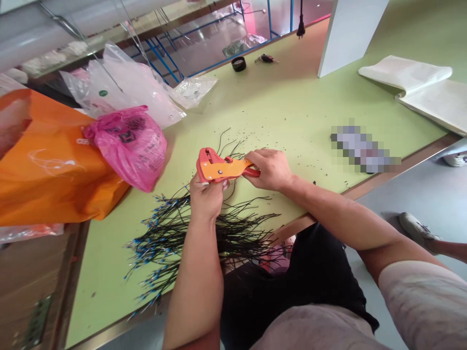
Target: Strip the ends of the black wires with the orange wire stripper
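An orange and red wire stripper [222, 169] is raised above the table, its jaw end pointing left. My right hand [272, 167] is closed round its handles. Just under the jaw end, my left hand [206, 197] has its fingers curled, and the tool covers most of them. What those fingers hold is hidden, though a thin black wire curves out close by. Below and around my left forearm lies a wide heap of black wires [241, 233] with blue and bare metal ends [156, 248] toward the left. A few more black wires [228, 146] lie behind the tool.
An orange bag [54, 165], a pink plastic bag [131, 146] and clear plastic bags [127, 82] crowd the left. Behind are a black ring-shaped object [239, 63] and keys [267, 58]. A blurred-out item [365, 148] and white sheet material [408, 75] lie right. Dark scraps dot the green tabletop [292, 112].
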`<state>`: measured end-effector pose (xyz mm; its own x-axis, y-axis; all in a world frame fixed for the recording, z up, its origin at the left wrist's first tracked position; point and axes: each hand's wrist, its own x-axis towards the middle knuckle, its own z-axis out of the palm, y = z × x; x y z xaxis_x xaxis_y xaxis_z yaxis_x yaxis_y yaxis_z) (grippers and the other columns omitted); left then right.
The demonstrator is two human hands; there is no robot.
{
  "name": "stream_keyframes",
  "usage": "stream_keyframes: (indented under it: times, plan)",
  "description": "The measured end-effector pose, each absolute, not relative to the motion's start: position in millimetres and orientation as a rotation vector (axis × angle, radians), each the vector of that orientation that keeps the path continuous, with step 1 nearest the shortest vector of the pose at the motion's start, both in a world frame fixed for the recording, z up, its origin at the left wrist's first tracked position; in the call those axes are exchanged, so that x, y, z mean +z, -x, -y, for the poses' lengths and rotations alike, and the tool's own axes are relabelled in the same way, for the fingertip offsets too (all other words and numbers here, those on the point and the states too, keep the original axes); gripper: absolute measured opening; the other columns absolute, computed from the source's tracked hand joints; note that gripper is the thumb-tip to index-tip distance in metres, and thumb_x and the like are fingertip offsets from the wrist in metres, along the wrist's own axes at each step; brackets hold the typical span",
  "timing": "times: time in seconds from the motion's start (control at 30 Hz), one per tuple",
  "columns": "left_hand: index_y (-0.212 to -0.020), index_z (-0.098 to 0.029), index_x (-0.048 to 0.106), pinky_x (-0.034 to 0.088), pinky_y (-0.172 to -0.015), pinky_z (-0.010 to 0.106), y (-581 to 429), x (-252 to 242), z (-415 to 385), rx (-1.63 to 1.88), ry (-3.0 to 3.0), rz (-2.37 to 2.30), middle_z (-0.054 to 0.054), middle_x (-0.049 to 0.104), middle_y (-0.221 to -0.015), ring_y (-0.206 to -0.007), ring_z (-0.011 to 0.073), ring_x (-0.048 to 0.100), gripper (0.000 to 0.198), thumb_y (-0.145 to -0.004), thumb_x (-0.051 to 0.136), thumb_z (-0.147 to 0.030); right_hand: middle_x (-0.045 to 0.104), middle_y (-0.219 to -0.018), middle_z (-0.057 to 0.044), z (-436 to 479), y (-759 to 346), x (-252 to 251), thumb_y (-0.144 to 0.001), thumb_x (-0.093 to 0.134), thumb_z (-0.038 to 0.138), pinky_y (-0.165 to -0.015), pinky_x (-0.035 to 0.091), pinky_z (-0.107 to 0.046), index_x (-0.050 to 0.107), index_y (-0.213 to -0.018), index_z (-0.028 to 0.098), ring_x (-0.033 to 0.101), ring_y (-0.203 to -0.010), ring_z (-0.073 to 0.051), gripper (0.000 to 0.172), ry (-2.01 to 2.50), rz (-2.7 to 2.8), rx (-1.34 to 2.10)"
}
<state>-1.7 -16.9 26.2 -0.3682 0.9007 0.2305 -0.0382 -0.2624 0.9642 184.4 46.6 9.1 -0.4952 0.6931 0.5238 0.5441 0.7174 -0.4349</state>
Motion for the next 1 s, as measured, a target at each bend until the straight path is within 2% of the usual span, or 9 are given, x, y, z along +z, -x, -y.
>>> stream_keyframes:
  times: [0.1,0.23,0.33,0.43,0.57,0.63,0.73,0.9,1.0]
  plan:
    - [-0.076,-0.021,0.064,0.037,-0.049,0.021,0,27,17,1.700,-1.149,-1.301,-0.005,0.060,-0.065,-0.054,0.0070,0.044,0.042,-0.071,0.101,-0.043,0.065,-0.074,-0.003,-45,-183,10,-0.104,0.059,0.060,-0.064,0.032,-0.035,0.068,-0.093,0.021,0.047,-0.065,-0.016,0.041,1.027,2.150,0.411]
    - [-0.086,-0.022,0.078,0.046,-0.053,0.023,9,41,26,1.570,-1.304,-1.338,-0.003,0.064,-0.065,-0.055,0.0098,0.052,0.042,-0.079,0.098,-0.058,0.062,-0.077,0.000,-56,-188,12,-0.101,0.062,0.077,-0.064,0.038,-0.033,0.062,-0.096,0.023,0.049,-0.065,-0.014,0.054,1.017,1.886,0.679]
    - [-0.092,-0.023,0.088,0.063,-0.078,0.032,23,58,38,1.158,-1.599,-1.284,0.010,0.083,-0.096,-0.087,0.0205,0.075,0.038,-0.084,0.096,-0.059,0.056,-0.078,0.001,-72,-197,13,-0.101,0.059,0.087,-0.063,0.041,-0.034,0.058,-0.096,0.026,0.050,-0.067,-0.015,0.061,1.094,1.650,0.784]
    - [-0.107,-0.023,0.091,0.067,-0.097,0.043,32,66,45,0.879,-1.632,-1.168,0.017,0.086,-0.116,-0.111,0.0305,0.081,0.046,-0.090,0.087,-0.065,0.054,-0.081,0.001,-84,-205,11,-0.101,0.062,0.086,-0.067,0.046,-0.036,0.056,-0.096,0.027,0.052,-0.072,-0.017,0.060,1.138,1.488,0.844]
    - [-0.110,-0.020,0.084,0.065,-0.084,0.039,33,51,36,1.134,-1.448,-1.635,0.011,0.085,-0.098,-0.089,0.0253,0.079,0.055,-0.094,0.075,-0.071,0.053,-0.084,0.001,-89,-207,9,-0.100,0.068,0.080,-0.070,0.049,-0.038,0.058,-0.099,0.027,0.053,-0.074,-0.018,0.053,1.137,1.415,0.913]
    - [-0.104,-0.021,0.080,0.061,-0.079,0.038,30,41,30,0.966,-1.527,-1.956,0.007,0.083,-0.091,-0.081,0.0238,0.075,0.052,-0.090,0.076,-0.071,0.053,-0.083,0.001,-88,-206,10,-0.100,0.070,0.076,-0.070,0.049,-0.038,0.059,-0.101,0.027,0.054,-0.074,-0.018,0.050,1.137,1.414,0.940]
    - [-0.103,-0.023,0.079,0.059,-0.082,0.040,22,36,27,0.483,-1.705,-2.156,0.010,0.086,-0.100,-0.086,0.0282,0.076,0.054,-0.084,0.081,-0.073,0.052,-0.082,0.002,-84,-203,11,-0.101,0.071,0.073,-0.071,0.048,-0.039,0.059,-0.099,0.027,0.053,-0.073,-0.018,0.047,1.143,1.445,0.931]
    - [-0.107,-0.027,0.081,0.057,-0.082,0.041,10,43,31,0.095,-1.825,-2.223,0.007,0.088,-0.105,-0.097,0.0324,0.080,0.020,-0.094,0.071,-0.040,0.050,-0.081,0.002,-82,-201,11,-0.100,0.071,0.073,-0.070,0.046,-0.039,0.055,-0.092,0.028,0.050,-0.073,-0.018,0.049,1.147,1.506,0.897]
    - [-0.106,-0.027,0.082,0.058,-0.083,0.042,10,45,32,0.012,-1.852,-2.247,0.008,0.088,-0.108,-0.100,0.0332,0.081,0.022,-0.099,0.062,-0.034,0.051,-0.082,0.002,-84,-201,10,-0.100,0.071,0.073,-0.071,0.047,-0.040,0.055,-0.091,0.028,0.049,-0.073,-0.018,0.049,1.151,1.514,0.894]
